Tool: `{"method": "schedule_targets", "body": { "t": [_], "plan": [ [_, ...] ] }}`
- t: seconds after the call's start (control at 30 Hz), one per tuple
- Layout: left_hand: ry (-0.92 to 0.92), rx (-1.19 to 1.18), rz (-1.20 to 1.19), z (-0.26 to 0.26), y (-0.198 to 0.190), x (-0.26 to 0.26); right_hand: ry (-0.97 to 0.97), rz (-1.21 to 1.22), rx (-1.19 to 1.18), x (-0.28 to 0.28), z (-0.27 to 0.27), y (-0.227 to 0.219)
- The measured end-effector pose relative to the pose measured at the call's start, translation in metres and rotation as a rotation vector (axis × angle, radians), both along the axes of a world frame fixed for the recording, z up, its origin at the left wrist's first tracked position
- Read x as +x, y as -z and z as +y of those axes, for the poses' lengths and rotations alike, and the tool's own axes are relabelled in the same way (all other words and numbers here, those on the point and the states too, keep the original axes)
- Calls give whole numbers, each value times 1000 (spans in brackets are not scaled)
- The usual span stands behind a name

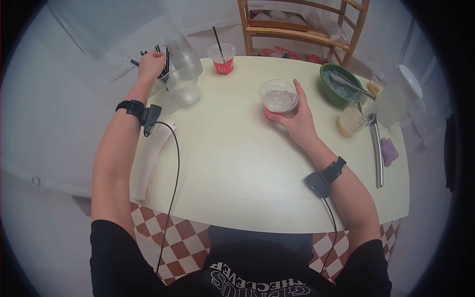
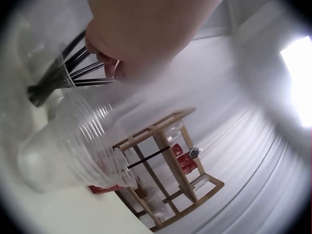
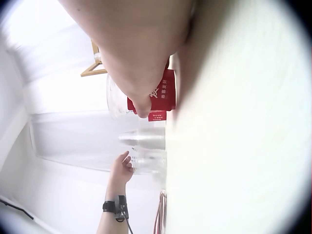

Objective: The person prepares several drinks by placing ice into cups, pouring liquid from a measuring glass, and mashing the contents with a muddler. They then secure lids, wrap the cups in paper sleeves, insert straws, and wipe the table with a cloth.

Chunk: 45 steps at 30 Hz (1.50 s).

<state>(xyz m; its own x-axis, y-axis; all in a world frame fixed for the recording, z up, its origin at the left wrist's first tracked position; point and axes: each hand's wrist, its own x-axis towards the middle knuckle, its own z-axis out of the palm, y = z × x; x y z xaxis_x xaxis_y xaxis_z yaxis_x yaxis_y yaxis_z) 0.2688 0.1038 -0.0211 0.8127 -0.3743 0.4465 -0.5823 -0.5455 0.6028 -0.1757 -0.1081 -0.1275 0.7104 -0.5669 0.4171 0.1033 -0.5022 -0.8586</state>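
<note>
My left hand (image 1: pixel 152 65) is at the black straws (image 2: pixel 78 61), which stand in a clear container at the far left. Its fingers curl in against the thumb and pinch at a straw's upper end, partly hidden by the hand. Beside it, nested clear plastic cups (image 1: pixel 183 52) lean over, with another stack of clear cups (image 1: pixel 184 89) in front. My right hand (image 1: pixel 300 123) grips a clear plastic cup (image 1: pixel 278 96) with a red printed sleeve (image 3: pixel 165 92), standing upright on the table. Thumb and fingers wrap its sides.
Another red-sleeved cup (image 1: pixel 223 65) with a black straw stands at the back. To the right are a green bowl (image 1: pixel 341 96) with a strainer spoon, a measuring cup (image 1: pixel 350 123), a large pitcher (image 1: pixel 400 96), metal tongs (image 1: pixel 378 158) and a purple cloth (image 1: pixel 389 151). Folded paper (image 1: pixel 154 158) lies left.
</note>
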Motion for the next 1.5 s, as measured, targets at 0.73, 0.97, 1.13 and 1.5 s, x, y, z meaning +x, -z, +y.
{"method": "schedule_targets", "body": {
  "t": [0.73, 0.97, 1.13, 1.5],
  "plan": [
    [-69, 471, -166, -3, 14, 28, -30, 43, 40, 0, -4, 8],
    [-144, -93, -461, 2, -12, -21, -12, 16, 15, -4, -1, 2],
    [75, -590, -437, -7, -34, -57, -1, 25, 10, -6, -1, -2],
    [890, -472, 179, -95, -1, -273, -13, 2, 29, -6, -1, 1]
  ]
}}
